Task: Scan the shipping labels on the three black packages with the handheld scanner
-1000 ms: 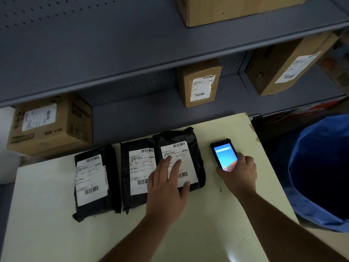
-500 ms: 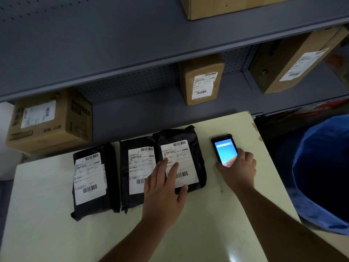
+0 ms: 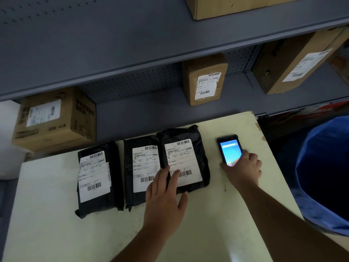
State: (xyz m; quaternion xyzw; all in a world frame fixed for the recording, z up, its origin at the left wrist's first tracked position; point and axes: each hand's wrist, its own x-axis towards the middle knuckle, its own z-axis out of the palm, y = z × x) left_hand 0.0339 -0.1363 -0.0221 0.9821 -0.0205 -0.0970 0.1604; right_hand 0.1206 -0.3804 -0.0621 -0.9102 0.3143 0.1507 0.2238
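Left hand (image 3: 166,193) lies flat, fingers spread, on the right package (image 3: 186,159); right hand (image 3: 243,167) grips the scanner (image 3: 228,151) resting on the counter (image 3: 56,233).

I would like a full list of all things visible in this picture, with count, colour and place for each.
black packages: 3, black with white labels, side by side on the table
handheld scanner: 1, dark, screen lit, on the table right of the packages
table: 1, cream
cardboard boxes: 4, brown, on grey shelves
bin bag: 1, blue, far right
left hand: fingers on the rightmost package
right hand: on the scanner's near end
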